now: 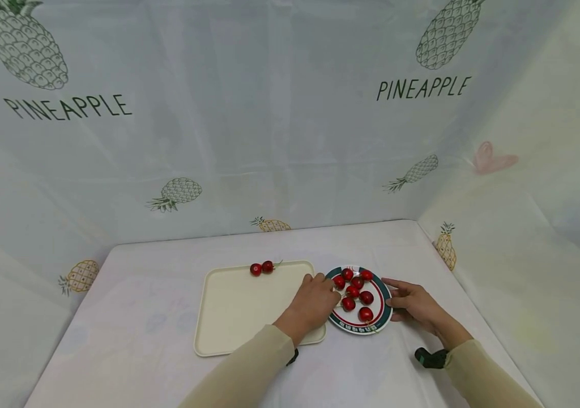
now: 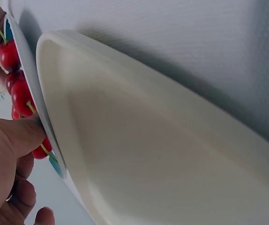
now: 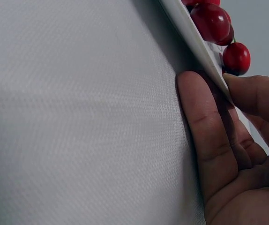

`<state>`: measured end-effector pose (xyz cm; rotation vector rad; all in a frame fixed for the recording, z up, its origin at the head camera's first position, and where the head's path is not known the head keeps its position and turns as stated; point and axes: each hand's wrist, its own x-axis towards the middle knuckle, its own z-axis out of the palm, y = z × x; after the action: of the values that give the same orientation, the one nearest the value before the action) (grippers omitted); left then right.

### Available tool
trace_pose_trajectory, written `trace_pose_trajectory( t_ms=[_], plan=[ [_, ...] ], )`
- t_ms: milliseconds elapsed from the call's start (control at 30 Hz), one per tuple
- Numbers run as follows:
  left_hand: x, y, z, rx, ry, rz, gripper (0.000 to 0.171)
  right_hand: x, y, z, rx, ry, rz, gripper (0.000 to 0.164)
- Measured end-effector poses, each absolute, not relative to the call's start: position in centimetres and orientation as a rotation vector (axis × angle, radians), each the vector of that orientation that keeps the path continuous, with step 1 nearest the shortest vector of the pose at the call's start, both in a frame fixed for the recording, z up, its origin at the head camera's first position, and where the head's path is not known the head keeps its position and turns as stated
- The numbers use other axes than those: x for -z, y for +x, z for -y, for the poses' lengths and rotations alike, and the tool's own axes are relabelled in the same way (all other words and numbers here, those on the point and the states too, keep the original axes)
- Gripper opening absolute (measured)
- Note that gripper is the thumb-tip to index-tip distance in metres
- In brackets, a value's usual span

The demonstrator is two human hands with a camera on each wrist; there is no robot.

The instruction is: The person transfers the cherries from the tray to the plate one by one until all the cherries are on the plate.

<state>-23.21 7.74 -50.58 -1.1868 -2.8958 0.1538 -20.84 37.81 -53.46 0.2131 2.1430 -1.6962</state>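
Note:
A round plate (image 1: 383, 316) with a dark green patterned rim and a red inner ring bears several red cherries (image 1: 366, 314), some with green stems. At its right edge my right hand (image 1: 417, 306) pinches the rim, thumb on top and fingers underneath, as the right wrist view shows. From the left, my left hand (image 1: 312, 303) reaches over the plate's edge with bent fingers. Its thumb (image 2: 24, 136) lies close against a cherry (image 2: 40, 151); whether the fingers pinch it is hidden. Two more cherries (image 1: 256, 269) lie at the back of a cream tray (image 1: 234, 311).
The tray stands left of the plate, its right edge close beside the plate and partly under my left arm. A white cloth covers the table (image 1: 132, 317). Pineapple-printed curtains (image 1: 269, 141) hang behind and at the sides. A dark wrist device (image 1: 430, 358) sits at my right cuff.

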Motion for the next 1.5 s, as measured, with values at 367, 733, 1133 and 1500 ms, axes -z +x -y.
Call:
trace_pose_trajectory(
  t_ms=[367,733,1133,1500],
  plan=[
    [50.81,-23.50,-7.79,-0.158,-1.140,2.893,0.030,53.50,-20.95,-37.76,1.696,0.225,-2.150,0.068],
    [50.99,-23.34,-7.72,-0.131,-1.137,2.898,0.031,53.30,-20.84,-37.60,1.692,0.233,-2.152,0.067],
    [51.18,-23.36,-7.59,-0.099,-1.132,2.900,0.029,53.34,-20.82,-37.59,1.694,0.230,-2.140,0.067],
    [51.37,-23.51,-7.21,-0.100,-1.116,2.889,0.028,53.46,-20.79,-37.50,1.693,0.241,-2.150,0.067]
  ],
)
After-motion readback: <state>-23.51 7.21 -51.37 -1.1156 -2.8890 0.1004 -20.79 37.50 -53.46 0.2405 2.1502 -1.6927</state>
